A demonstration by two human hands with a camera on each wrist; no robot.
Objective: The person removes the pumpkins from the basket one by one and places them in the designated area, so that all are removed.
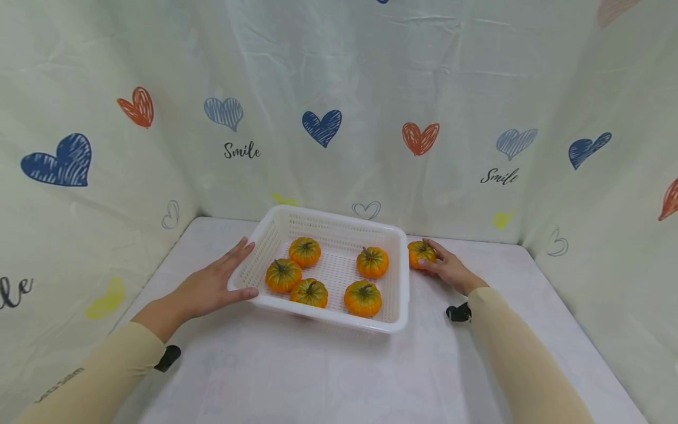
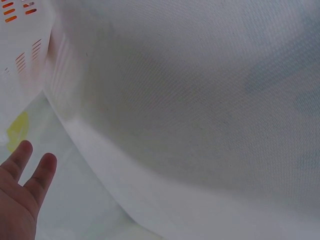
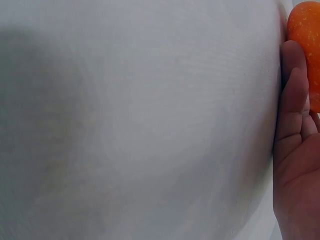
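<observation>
A white plastic basket (image 1: 344, 319) stands on the table, with several small orange pumpkins (image 1: 362, 298) inside it. My left hand (image 1: 212, 287) is at the basket's left side, fingers straight and spread, the thumb at the front-left corner of the rim. Just outside the right wall, another small pumpkin (image 1: 421, 254) sits in the grip of my right hand (image 1: 449, 270), thumb in front and fingers behind. The right wrist view shows that orange pumpkin (image 3: 306, 37) against the fingers, partly cut off by the frame edge. In the left wrist view only part of the left hand (image 2: 20, 200) appears.
A pale cloth covers the table (image 1: 318, 377). White curtains (image 1: 360, 70) printed with hearts and the word Smile hang behind it and on both sides. The basket's far edge lies near the back curtain.
</observation>
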